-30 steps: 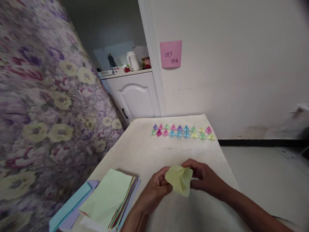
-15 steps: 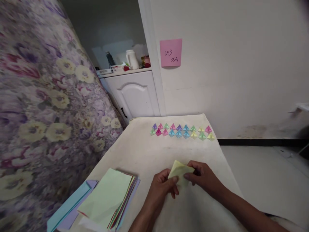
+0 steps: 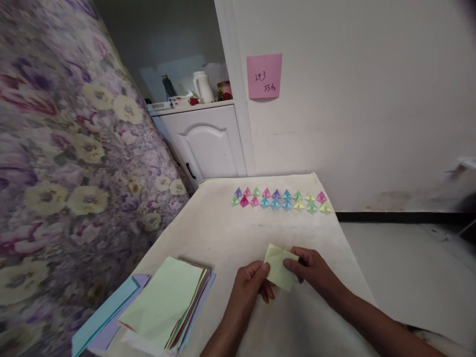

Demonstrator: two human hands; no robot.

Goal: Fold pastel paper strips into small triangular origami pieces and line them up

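A pale yellow folded paper square [image 3: 279, 271] is held above the table between both hands. My left hand [image 3: 250, 283] pinches its left edge, thumb on the front and fingers behind. On the right side my right hand [image 3: 311, 270] grips it the same way, its thumb lying across the upper right part. The paper looks flat, with a layered upper edge. Some fingers of each hand are hidden behind it or curled below. Farther off on the table, small folded paper pieces [image 3: 275, 203] in pink, green, blue, purple and yellow stand in two rows.
A stack of coloured paper [image 3: 163, 297], pale green on top, lies at the table's left front. Beside it are blue and purple sheets [image 3: 107, 312]. A floral curtain [image 3: 85, 198] hangs along the left. Behind the cream-covered table [image 3: 215, 233] are a white cabinet [image 3: 208, 144] and a wall.
The yellow paper has gone from a bent, partly raised shape to a flat square. My right thumb has shifted up onto its face; my left thumb has moved up along the edge.
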